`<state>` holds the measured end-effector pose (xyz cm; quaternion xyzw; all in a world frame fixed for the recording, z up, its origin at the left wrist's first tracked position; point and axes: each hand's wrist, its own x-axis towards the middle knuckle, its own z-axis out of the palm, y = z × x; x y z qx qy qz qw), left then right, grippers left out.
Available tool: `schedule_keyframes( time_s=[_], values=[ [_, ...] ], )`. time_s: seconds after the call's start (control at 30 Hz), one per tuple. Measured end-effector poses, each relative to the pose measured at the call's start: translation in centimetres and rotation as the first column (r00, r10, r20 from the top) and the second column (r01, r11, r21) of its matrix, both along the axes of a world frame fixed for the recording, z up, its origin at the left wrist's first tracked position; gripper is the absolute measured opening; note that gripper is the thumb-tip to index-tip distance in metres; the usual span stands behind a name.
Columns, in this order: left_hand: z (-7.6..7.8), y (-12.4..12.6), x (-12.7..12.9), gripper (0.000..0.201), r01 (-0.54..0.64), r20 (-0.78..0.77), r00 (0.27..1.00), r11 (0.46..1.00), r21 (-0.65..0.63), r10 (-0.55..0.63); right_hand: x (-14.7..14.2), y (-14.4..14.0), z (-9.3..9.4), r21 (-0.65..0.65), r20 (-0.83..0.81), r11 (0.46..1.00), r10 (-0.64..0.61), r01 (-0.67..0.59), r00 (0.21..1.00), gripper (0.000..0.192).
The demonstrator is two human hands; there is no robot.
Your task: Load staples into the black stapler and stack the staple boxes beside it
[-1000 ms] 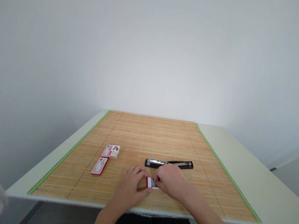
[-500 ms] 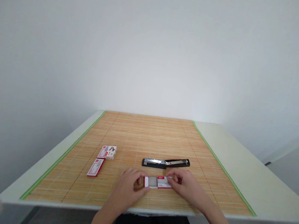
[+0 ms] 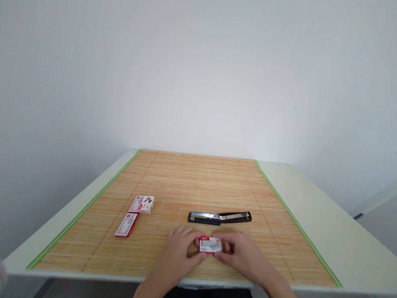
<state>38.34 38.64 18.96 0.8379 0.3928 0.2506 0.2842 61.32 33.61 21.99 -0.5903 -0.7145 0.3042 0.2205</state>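
Observation:
Between my two hands, near the front edge of the mat, is a small red and white staple box [image 3: 210, 245], its sleeve and tray pushed together. My left hand [image 3: 178, 254] grips its left end between thumb and fingers. On its right end, my right hand [image 3: 241, 254] pinches with thumb and fingertips. Just beyond the hands lies a black stapler [image 3: 205, 218], folded wide open, with its metal magazine showing. What the box holds inside is hidden.
Left of my hands lie a white and red box with a stapler picture [image 3: 142, 204] and a flat red and white box [image 3: 127, 225] touching it. A bamboo mat [image 3: 195, 181] with green edging covers the white table [image 3: 302, 190]. A wall stands behind.
The staple box's tray, which was sticking out to the left, has slid into its sleeve. My hands have come closer together. The stapler and the boxes at left lie as before.

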Motion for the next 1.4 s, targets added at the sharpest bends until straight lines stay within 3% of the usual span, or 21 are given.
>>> schedule_keyframes(
  time_s=[0.1, 0.17, 0.23, 0.3, 0.4, 0.53, 0.7, 1.4],
  values=[
    [-0.4, 0.3, -0.6, 0.030, -0.019, 0.073, 0.997, 0.998, -0.058, 0.023, 0.0, 0.0, -0.2, -0.002, 0.034, 0.999, -0.033, 0.033, 0.999, 0.028],
    [-0.9, 0.9, -1.0, 0.025, -0.121, 0.132, 0.982, 0.987, -0.108, 0.135, -0.2, 0.0, -0.4, 0.008, 0.047, 0.997, -0.081, 0.081, 0.996, 0.043],
    [-1.3, 1.8, -1.3, 0.025, -0.262, 0.157, 0.950, 0.963, -0.064, 0.269, -0.7, 0.2, -0.4, 0.030, 0.063, 0.994, -0.107, 0.105, 0.992, 0.038],
    [-1.5, 3.0, -1.3, 0.037, -0.345, 0.128, 0.934, 0.936, 0.065, 0.335, -1.3, 0.4, -0.3, 0.054, 0.086, 0.993, -0.108, 0.104, 0.990, 0.022],
    [-1.5, 4.3, -1.0, 0.056, -0.298, -0.008, 0.953, 0.939, 0.174, 0.304, -2.2, 0.8, 0.0, 0.063, 0.099, 0.993, -0.102, 0.096, 0.990, 0.011],
    [-1.3, 4.7, -0.9, 0.030, -0.207, -0.085, 0.972, 0.968, 0.145, 0.221, -2.6, 1.6, 0.5, 0.111, 0.128, 0.989, -0.109, 0.095, 0.986, 0.011],
    [-1.1, 3.6, -1.5, 0.026, -0.142, -0.086, 0.985, 0.986, 0.089, 0.150, -2.4, 3.0, 1.0, 0.178, 0.138, 0.974, -0.164, 0.138, 0.977, 0.017],
    [-0.6, 2.6, -1.6, 0.030, -0.147, -0.129, 0.980, 0.988, 0.041, 0.151, -2.4, 4.1, 1.2, 0.135, 0.188, 0.990, -0.070, 0.045, 0.980, 0.020]
  ],
)
